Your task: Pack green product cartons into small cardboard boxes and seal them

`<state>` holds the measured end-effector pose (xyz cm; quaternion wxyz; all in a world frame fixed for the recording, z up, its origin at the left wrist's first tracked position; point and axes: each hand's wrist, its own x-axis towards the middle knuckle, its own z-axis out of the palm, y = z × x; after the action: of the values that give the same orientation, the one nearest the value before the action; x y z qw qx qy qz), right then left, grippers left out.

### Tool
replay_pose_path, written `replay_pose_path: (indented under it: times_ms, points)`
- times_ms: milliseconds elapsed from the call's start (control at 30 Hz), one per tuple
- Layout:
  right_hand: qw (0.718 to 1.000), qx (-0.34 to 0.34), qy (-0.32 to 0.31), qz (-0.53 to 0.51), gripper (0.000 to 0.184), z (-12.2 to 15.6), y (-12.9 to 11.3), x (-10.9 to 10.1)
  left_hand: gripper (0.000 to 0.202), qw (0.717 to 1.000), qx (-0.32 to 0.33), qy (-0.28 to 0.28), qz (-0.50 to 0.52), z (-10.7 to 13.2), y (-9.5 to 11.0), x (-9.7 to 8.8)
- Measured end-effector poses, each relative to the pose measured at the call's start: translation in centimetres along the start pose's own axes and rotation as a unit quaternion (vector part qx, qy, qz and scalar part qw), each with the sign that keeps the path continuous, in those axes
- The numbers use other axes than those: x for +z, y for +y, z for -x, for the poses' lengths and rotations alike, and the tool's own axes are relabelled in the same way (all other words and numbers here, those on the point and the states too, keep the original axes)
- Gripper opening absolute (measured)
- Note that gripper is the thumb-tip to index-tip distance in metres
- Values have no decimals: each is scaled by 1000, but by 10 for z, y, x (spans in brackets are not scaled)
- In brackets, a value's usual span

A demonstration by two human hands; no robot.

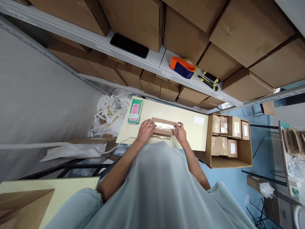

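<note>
A small brown cardboard box (164,120) lies on the pale table in front of me, with a band of shiny clear tape along its top. Fingers of my left hand (146,131) are closed on its left end. At the right end, my right hand (180,133) pinches the box's edge. A taped cardboard part shows below the near side; whether it belongs to the same box I cannot tell. To the left of my left hand lies a green box with a pink front (135,111). A white label sheet (198,120) lies beyond my right hand.
An open carton (244,160) with several small taped boxes stands at the table's right end. Above the back edge runs a shelf (152,62) with large cartons, a phone (129,45), an orange-and-blue tape dispenser (183,67) and cutter knives (209,81). Shredded paper (109,111) is heaped left.
</note>
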<state>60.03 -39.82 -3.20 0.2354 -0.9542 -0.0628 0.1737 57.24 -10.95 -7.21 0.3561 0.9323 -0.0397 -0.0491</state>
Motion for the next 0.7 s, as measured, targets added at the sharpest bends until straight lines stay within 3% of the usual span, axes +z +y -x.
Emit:
replay_pose_path:
  times_ms: [167, 300, 500, 600, 700]
  points:
    - [994, 39, -2, -106, 27, 2, -3, 8, 32, 995, -87, 18, 45, 4, -9, 2]
    - [990, 57, -26, -128, 28, -4, -7, 1, 26, 987, -152, 24, 38, -11, -4, 3]
    - [994, 97, 15, -48, 30, -6, -3, -15, 20, 990, -136, -36, 10, -32, 20, 11]
    - [996, 84, 27, 13, 32, -11, -1, -11, 20, 991, -135, -17, -4, -35, 27, 7]
    - [994, 46, 54, 80, 27, -39, -7, -22, 15, 993, -115, -16, -31, -48, 30, -7]
